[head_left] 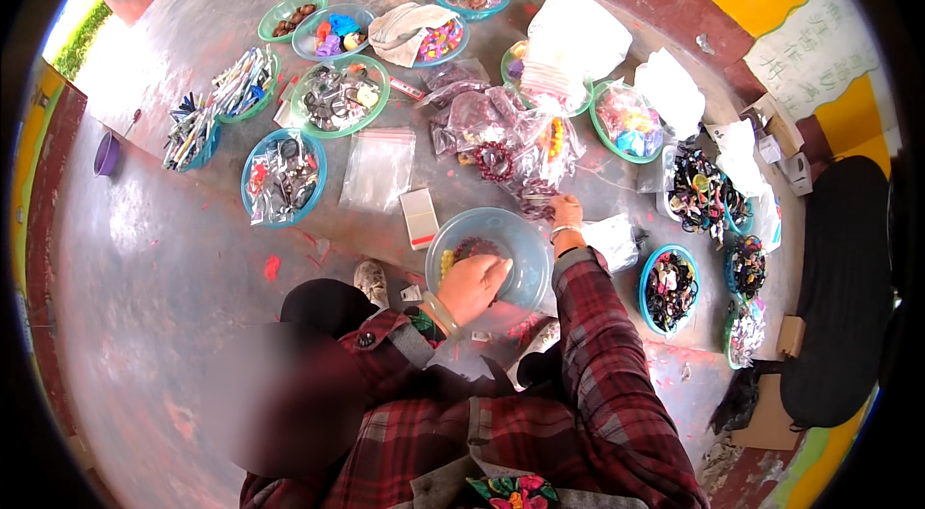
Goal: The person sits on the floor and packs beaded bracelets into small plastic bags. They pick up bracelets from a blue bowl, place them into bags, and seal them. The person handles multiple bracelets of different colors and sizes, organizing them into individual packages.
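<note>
A translucent bluish bowl [532, 263] stands between my feet with dark red and yellow beads [449, 261] in it. My left hand [472, 288] is inside the bowl, its fingers curled and pressed together; what they hold, if anything, is hidden beneath. My right hand [567, 212] reaches beyond the bowl to the near edge of a heap of clear bags [472, 114]. Its fingers close on a small clear bag [538, 203] with something dark red inside. On that heap lie a dark red bead bracelet [493, 160] and a yellow bead string [556, 137].
Flat clear bags [379, 168] and a white box with a red edge [419, 218] lie left of the heap. Around are bowls of keyrings [285, 177], pens [243, 83] and hair ties [670, 289]. A black padded object [840, 287] stands at the right wall.
</note>
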`<state>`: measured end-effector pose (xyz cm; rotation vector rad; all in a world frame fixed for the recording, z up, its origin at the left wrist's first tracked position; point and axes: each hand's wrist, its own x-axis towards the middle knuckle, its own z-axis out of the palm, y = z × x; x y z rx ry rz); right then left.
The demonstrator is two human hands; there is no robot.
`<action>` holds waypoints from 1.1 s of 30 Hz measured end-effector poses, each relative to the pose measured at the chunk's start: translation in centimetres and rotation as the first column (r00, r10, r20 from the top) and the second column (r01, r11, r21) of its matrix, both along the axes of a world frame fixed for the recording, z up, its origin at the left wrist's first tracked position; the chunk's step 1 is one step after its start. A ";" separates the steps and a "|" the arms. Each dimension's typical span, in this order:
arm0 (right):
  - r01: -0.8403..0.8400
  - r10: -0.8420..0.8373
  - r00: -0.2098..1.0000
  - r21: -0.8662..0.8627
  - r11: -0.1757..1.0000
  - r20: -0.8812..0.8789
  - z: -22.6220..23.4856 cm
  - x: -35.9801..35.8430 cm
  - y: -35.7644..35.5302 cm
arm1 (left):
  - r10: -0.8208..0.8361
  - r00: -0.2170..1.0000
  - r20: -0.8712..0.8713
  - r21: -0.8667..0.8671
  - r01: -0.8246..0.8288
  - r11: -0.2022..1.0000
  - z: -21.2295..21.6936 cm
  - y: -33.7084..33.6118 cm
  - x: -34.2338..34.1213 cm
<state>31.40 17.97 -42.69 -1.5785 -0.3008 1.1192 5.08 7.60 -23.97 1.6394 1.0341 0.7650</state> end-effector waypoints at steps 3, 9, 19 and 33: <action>0.155 -0.080 0.970 0.326 0.933 -0.230 0.7 3.3 -1.3 | -0.027 0.998 0.049 0.040 0.025 0.999 0.5 0.0 0.4; 0.104 -0.056 0.987 0.331 0.938 -0.149 9.2 4.5 -2.9 | -0.047 0.999 -0.024 0.051 0.048 0.998 -0.4 0.3 0.3; -0.753 0.571 0.421 -0.079 0.653 0.705 17.1 -5.4 -12.2 | 0.028 0.987 -0.155 0.230 0.009 0.973 -0.5 -0.4 0.6; -0.836 0.756 0.484 -0.021 0.548 0.440 18.4 -7.3 -11.2 | 0.008 0.998 -0.069 -0.070 -0.013 0.997 -3.2 0.5 -0.3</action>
